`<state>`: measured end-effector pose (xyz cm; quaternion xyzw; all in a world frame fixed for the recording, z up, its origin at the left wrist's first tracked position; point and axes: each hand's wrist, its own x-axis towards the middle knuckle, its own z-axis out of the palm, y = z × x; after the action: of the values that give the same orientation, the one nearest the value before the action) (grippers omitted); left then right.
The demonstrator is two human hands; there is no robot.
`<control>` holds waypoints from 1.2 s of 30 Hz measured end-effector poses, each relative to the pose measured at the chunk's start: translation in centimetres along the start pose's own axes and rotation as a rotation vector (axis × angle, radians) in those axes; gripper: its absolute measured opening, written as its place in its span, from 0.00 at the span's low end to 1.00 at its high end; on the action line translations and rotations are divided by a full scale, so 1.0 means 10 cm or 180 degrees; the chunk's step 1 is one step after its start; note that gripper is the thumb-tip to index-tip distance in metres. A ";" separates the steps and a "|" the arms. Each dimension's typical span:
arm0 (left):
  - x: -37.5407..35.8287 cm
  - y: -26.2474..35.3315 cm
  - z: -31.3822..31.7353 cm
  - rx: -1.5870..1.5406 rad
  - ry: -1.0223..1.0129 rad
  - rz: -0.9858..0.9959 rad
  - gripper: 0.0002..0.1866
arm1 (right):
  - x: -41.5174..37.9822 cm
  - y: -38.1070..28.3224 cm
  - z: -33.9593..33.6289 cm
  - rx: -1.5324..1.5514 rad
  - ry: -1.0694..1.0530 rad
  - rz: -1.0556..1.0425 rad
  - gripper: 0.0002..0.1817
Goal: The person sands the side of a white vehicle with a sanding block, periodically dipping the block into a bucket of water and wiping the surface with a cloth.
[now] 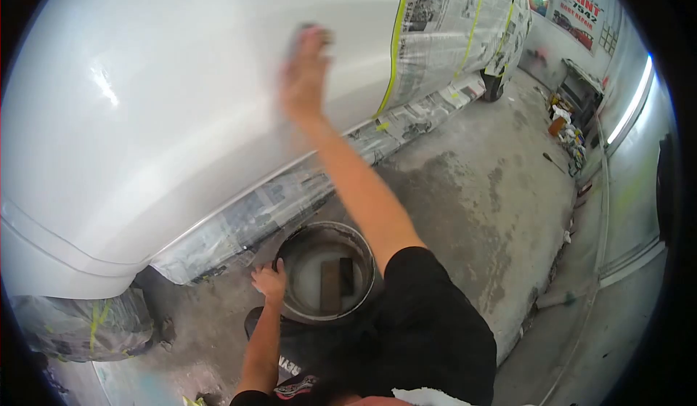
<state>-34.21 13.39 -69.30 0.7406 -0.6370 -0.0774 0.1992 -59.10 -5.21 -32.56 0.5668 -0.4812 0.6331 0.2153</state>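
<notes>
The person's right hand (305,75) is up on the white panel (181,101) of a vehicle, its arm stretched long. It is blurred, so how far its fingers are bent cannot be told; a small dark thing (311,27) shows at the fingertips, probably held flat between hand and panel so that pressure spreads evenly.

The left hand (270,281) is low, at the near-left rim of a round bucket (345,240), with its fingers partly curled. Whether it grips the rim or merely rests there cannot be made out, though its place suggests steadying the bucket or the person's own balance.

The bucket stands on the concrete floor (450,188) close to the body, presumably to be within easy reach. In it, a brown block (330,286) and a darker block (347,277) lie side by side in cloudy liquid (perhaps put there to soak).

Beyond the panel, newspaper (435,35) edged with yellow-green tape (396,50) covers the neighbouring part, and more paper sheeting (254,206) runs below the lower edge, likely shielding what lies underneath. At the lower left, a wrapped wheel (80,326) seems covered for the same reason.
</notes>
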 end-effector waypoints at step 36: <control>-1.00 0.04 1.17 0.1241 -0.2832 0.1217 0.20 | -3.65 0.21 -1.96 -0.0268 -0.2443 0.0572 0.34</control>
<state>-40.62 20.77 -81.19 0.5299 -0.7865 -0.2268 -0.2219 -61.20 20.54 -65.03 0.7086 -0.5999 0.3713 -0.0135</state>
